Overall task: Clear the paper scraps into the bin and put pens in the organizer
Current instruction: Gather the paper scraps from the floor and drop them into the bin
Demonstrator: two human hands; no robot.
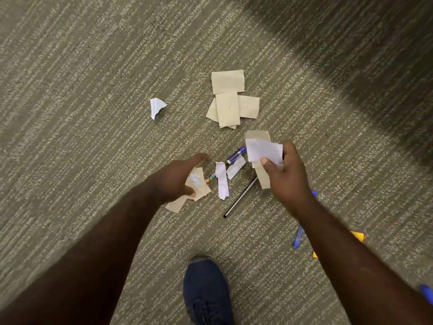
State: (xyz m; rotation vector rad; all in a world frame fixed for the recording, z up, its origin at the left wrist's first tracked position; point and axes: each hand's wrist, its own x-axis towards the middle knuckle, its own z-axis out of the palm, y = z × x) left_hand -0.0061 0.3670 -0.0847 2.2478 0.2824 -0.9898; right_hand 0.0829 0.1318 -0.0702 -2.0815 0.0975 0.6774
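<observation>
Right hand, centre-right: fingers pinch a sheaf of white and tan scraps.
Left hand, centre: fingers spread, holding nothing, over a tan scrap on the carpet.
Tan pile, upper centre; white scrap to its left.
Purple pen and black pen lie among strips between the hands.
Risk: the loosely stacked sheaf may shed pieces; a pen may be scooped up with paper.
Bin and organizer: not in view.

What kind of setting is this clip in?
Probably an office or classroom floor: striped commercial carpet, scattered paper scraps and a purple pen. No furniture is in view.
</observation>
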